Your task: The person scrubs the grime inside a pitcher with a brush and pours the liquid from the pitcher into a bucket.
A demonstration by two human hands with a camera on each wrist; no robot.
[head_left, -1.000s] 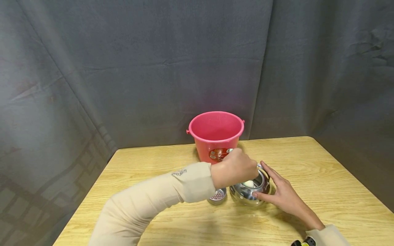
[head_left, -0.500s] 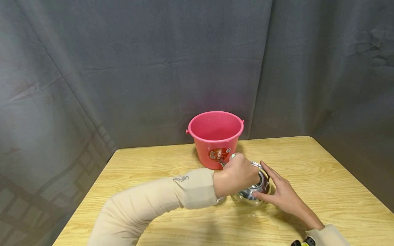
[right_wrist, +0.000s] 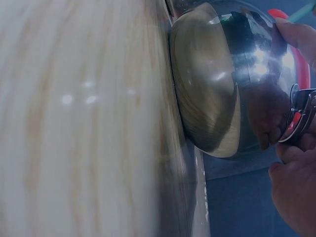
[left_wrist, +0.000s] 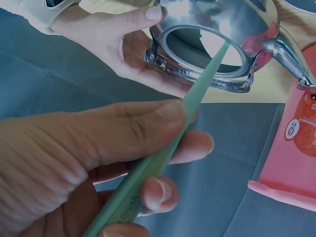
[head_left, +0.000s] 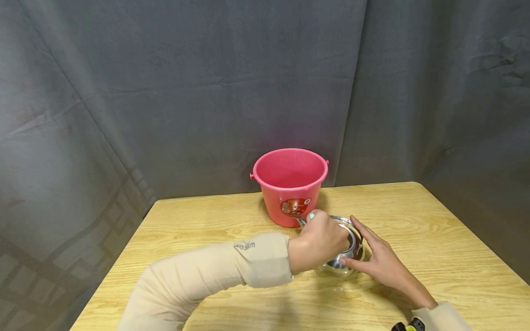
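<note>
My left hand point(head_left: 319, 239) pinches the green handle of a brush point(left_wrist: 163, 148), with the fingers curled round it in the left wrist view. The brush's white head point(left_wrist: 212, 47) is inside the round mouth of a shiny metal teapot point(left_wrist: 242, 19). With thumb and fingers spread about the teapot's side and rim, my right hand point(head_left: 381, 262) holds it on the table. In the head view the spout point(head_left: 301, 221) points toward the bucket, and my left hand covers part of the mouth. The right wrist view shows the teapot's rounded body point(right_wrist: 222, 84) from the side.
A pink bucket point(head_left: 269, 202) with a red label stands behind the teapot on the wooden table point(head_left: 207, 211). A round metal piece point(left_wrist: 303, 4) shows partly at the left wrist view's top right. Grey cloth point(head_left: 207, 92) hangs behind the table.
My left hand has moved down a little with the brush, whose white head has gone from sight in the head view. The left sleeve now hides the small perforated strainer. My right hand stays put.
</note>
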